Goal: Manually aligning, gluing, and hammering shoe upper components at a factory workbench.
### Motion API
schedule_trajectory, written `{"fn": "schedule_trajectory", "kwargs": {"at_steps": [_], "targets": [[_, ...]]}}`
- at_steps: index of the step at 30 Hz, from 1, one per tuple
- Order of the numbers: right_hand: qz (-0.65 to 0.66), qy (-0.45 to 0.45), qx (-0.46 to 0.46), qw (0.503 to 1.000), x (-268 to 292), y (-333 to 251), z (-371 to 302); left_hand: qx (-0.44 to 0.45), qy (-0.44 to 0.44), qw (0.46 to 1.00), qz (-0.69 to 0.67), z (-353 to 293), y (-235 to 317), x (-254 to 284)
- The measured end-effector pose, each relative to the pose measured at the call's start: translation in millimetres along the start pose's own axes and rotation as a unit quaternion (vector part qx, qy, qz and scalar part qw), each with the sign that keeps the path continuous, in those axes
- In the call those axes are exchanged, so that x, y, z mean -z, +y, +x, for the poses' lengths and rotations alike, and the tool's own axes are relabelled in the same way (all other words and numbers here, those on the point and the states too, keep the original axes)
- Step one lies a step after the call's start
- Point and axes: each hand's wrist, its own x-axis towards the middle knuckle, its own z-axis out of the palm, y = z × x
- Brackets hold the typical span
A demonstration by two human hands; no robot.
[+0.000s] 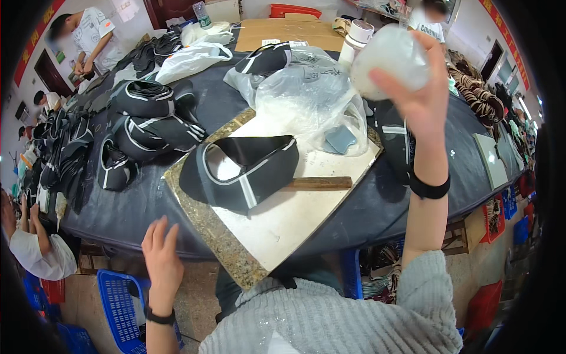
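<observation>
My right hand point(421, 94) is raised at the far right of the table, its fingers wrapped round a rounded, translucent white plastic container point(389, 59). Its contents cannot be made out. My left hand point(162, 259) is by the table's near edge, fingers spread and holding nothing. Between my hands lies a black shoe upper point(250, 183) with grey-white stripes, resting on a white board point(277, 236) over a speckled stone slab point(230, 259). A wooden handle point(321, 183) sticks out from beside the upper; its other end is hidden.
Clear plastic bags point(306, 88) cover the slab's far corner, with a blue-grey flat piece point(340, 140) there. Black uppers point(147, 124) are piled at the left. White tubs point(354, 41) stand behind the container. A blue basket point(121, 307) sits on the floor. Other people work around the room.
</observation>
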Motion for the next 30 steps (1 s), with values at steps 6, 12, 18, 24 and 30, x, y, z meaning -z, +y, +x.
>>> {"fn": "schedule_trajectory", "kwargs": {"at_steps": [6,12,18,24,30], "targets": [[0.276,0.081,-0.123,0.950,-6,22,-35,-0.102,-0.178,0.968,0.146,-20,20,-15],[0.535,0.175,-0.335,0.756,-4,49,-41,0.088,-0.441,0.875,-0.178,-45,0,33],[-0.061,0.179,-0.002,0.982,-29,23,-15,0.036,0.012,0.915,-0.402,75,42,24],[0.233,0.203,-0.151,0.939,-38,13,-16,-0.139,0.048,0.941,-0.306,180,135,-54],[0.311,0.259,-0.319,0.857,-28,19,-46,-0.015,-0.151,0.775,-0.614,196,141,-44]]}}
